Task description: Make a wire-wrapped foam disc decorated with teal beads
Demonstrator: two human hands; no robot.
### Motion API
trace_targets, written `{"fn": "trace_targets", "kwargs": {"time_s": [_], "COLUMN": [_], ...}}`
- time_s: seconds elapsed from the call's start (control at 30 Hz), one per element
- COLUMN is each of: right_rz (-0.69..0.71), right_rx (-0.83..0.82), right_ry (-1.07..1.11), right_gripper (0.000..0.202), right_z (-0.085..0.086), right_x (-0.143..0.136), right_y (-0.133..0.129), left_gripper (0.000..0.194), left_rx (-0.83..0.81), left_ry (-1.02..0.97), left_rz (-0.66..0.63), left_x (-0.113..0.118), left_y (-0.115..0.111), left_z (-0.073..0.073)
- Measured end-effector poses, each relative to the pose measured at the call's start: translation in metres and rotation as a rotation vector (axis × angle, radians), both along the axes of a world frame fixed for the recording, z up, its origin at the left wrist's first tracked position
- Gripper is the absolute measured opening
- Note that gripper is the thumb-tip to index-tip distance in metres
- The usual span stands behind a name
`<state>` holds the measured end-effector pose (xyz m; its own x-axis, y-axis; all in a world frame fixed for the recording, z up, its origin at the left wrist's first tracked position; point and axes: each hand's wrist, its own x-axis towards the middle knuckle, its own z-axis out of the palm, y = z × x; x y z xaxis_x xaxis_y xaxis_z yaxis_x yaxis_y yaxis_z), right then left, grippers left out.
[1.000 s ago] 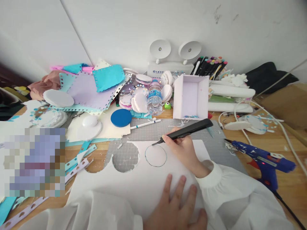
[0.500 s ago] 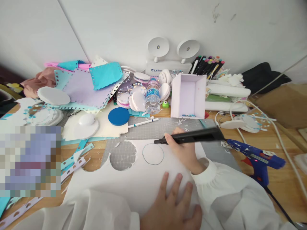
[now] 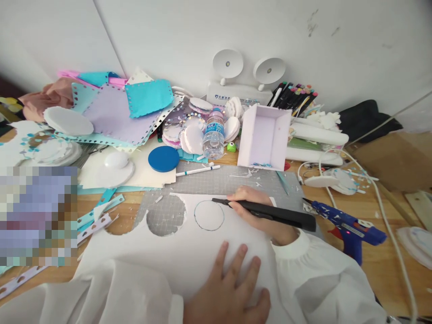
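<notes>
My right hand (image 3: 258,211) is closed around a long black utility knife (image 3: 280,215). Its tip rests at the upper edge of a circle (image 3: 209,215) drawn in thin dark line on a white foam sheet (image 3: 162,256). Fingers spread, my left hand (image 3: 232,283) lies flat on the sheet below and to the right of that circle. A round hole with rough edges opens in the sheet left of the drawn circle, and a curved notch is cut further left. Beneath the sheet lies a grey cutting mat (image 3: 232,180).
A blue disc (image 3: 164,159), a white-and-blue pen (image 3: 199,170), a water bottle (image 3: 213,135) and a lilac box (image 3: 265,137) stand behind the sheet. On the right lie a blue glue gun (image 3: 347,225) and a white cable (image 3: 393,229). Paper strips (image 3: 97,225) litter the left side.
The knife's handle end has swung down toward me, and its tip has moved slightly along the top of the circle. My left hand stays flat on the sheet. The whole view has shifted a little.
</notes>
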<state>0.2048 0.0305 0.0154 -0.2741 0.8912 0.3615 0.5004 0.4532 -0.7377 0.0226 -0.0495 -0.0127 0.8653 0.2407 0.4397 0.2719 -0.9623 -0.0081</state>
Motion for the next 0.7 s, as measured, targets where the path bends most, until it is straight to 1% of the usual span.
{"fn": "trace_targets", "kwargs": {"time_s": [0.07,0.37,0.53,0.7], "right_rz": [-0.003,-0.052,-0.084,-0.127], "right_rx": [0.035,0.104,0.102,0.109], "right_ry": [-0.007,-0.033,-0.064,-0.03], "right_gripper": [0.012,0.011,0.012,0.012], "right_z": [0.001,0.002,0.006,0.008], "right_x": [-0.001,-0.003,-0.008,-0.011], "right_y": [-0.001,-0.008,-0.01,-0.014], "left_gripper": [0.028,0.029,0.028,0.029], "left_rx": [-0.007,-0.012,-0.011,-0.006], "left_ry": [0.014,0.013,0.017,0.003], "left_rz": [-0.013,-0.032,-0.023,-0.033], "left_x": [-0.001,-0.001,-0.001,-0.001], "left_y": [0.0,0.0,0.001,0.002], "left_z": [0.001,0.003,0.006,0.006]}}
